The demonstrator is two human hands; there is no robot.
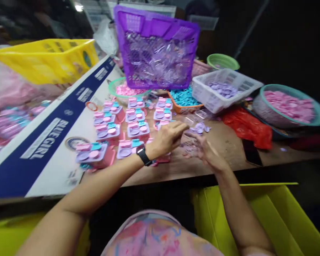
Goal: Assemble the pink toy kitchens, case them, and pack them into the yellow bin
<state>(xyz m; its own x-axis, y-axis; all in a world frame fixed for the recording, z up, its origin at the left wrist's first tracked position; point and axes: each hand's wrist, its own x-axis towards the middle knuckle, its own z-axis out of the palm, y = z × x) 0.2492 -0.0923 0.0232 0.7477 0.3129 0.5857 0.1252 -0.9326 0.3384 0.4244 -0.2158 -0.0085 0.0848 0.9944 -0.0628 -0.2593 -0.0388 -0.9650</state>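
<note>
My left hand (168,138), with a black watch on its wrist, has its fingers curled together close to my right hand. Whatever it may pinch is hidden. My right hand (209,153) is closed on a clear plastic piece (189,148), blurred by motion. Just beyond the fingers lie loose purple plastic pieces (200,128). Left of my hands stand rows of small pink, purple and turquoise toy sets (134,129), some partly behind my left arm. One toy set (93,155) sits at the near left, against the white and blue carton.
A purple basket (157,83) of clear plastic pieces stands tilted at the back. A white basket (208,94), an orange basket (180,108) and a teal bowl (266,106) hold parts. A red plastic bag (248,124), a phone (252,153) and a carton (56,142) flank the work area.
</note>
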